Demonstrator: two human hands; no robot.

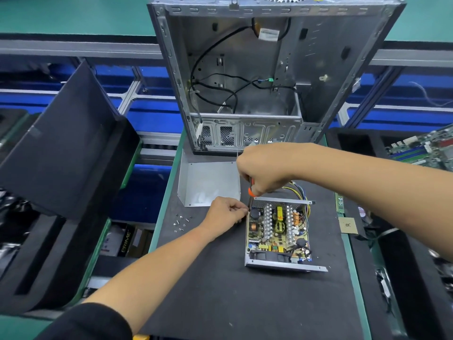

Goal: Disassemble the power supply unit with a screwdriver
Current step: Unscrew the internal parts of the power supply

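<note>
The power supply unit (pixel 278 233) lies open on the black mat, its circuit board with coils, capacitors and heat sinks exposed. Its removed metal cover (pixel 208 184) lies just behind it to the left. My right hand (pixel 263 169) grips the orange-handled screwdriver (pixel 250 195), held upright with its tip at the unit's far left corner. My left hand (pixel 226 212) pinches at the screwdriver's tip beside that corner; what it pinches is too small to see. Several loose screws (pixel 182 222) lie on the mat to the left of my left hand.
An empty computer case (pixel 245 77) stands open behind the mat. Black foam trays (pixel 61 148) sit at the left and a motherboard (pixel 426 149) at the right. A small chip (pixel 348 225) and a memory stick (pixel 339 202) lie on the mat's right edge.
</note>
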